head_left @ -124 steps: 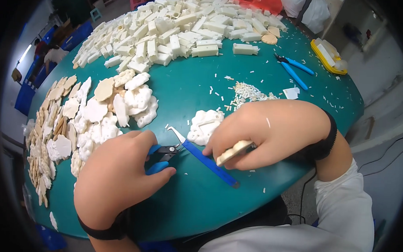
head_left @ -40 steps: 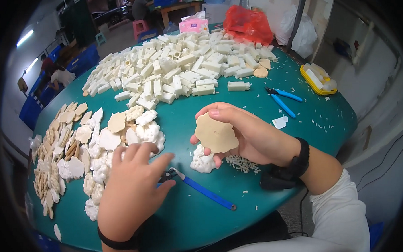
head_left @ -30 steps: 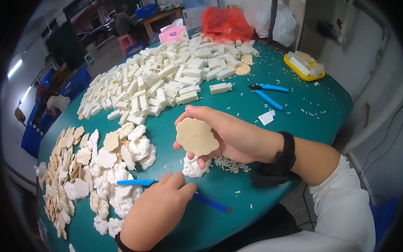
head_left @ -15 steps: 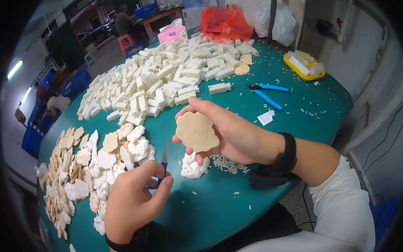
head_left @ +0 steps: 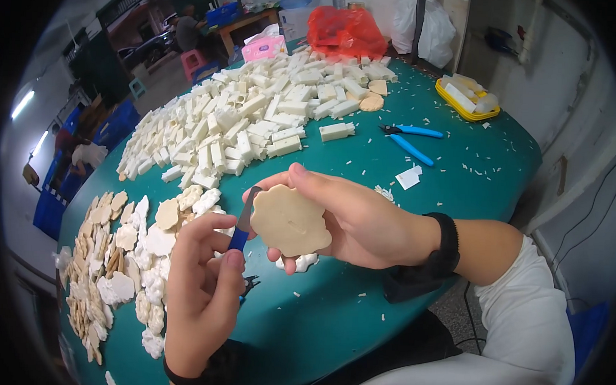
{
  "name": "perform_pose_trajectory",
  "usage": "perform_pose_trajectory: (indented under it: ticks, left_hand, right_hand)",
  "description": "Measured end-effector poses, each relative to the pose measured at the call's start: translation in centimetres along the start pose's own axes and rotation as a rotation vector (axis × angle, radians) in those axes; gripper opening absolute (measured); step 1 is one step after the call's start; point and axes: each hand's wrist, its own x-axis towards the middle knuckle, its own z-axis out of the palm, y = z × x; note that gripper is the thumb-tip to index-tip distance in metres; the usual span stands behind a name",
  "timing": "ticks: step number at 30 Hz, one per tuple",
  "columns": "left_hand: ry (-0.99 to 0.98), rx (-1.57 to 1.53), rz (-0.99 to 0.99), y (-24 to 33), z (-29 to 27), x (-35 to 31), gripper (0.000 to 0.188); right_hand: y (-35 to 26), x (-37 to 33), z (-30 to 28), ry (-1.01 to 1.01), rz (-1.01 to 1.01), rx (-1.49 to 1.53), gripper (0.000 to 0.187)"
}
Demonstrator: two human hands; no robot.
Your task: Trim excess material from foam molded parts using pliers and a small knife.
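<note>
My right hand (head_left: 351, 218) is closed around a flat beige piece with a scalloped edge (head_left: 292, 220), its broad face turned up and a small mark near the middle. In my left hand (head_left: 206, 284) is a small blue-handled knife (head_left: 242, 224), pinched between thumb and fingers. Its grey blade stands upright against or very close to the piece's left edge; I cannot tell whether they touch. Partly hidden behind the left hand, dark-jawed nippers (head_left: 249, 285) lie on the table. White lumpy pieces (head_left: 305, 262) show beneath the right hand.
A big heap of pale rectangular blocks (head_left: 236, 115) fills the far side of the green table (head_left: 330, 329). Beige and white scalloped pieces (head_left: 122, 261) pile up at left. Blue-handled pliers (head_left: 411, 143), a yellow tray (head_left: 467, 103) and a red bag (head_left: 344, 34) lie farther off.
The knife has come up and right, its blade now at the piece's left edge. The piece has moved slightly down and nearer. Nippers beneath the left hand now show more.
</note>
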Motion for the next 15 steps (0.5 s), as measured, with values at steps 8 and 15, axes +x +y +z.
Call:
perform_pose_trajectory:
  ticks: [8,15]
  left_hand:
    - [-0.133,-0.019,0.042,-0.7,-1.8,0.0,0.036]
    - [-0.249,0.048,-0.149,-0.1,-0.6,0.7,0.036]
  right_hand:
    - [0.0,-0.5,0.5,-0.010,-0.048,-0.043,0.054]
    - [0.7,-0.1,0.7,-0.103,-0.107,-0.035,0.052]
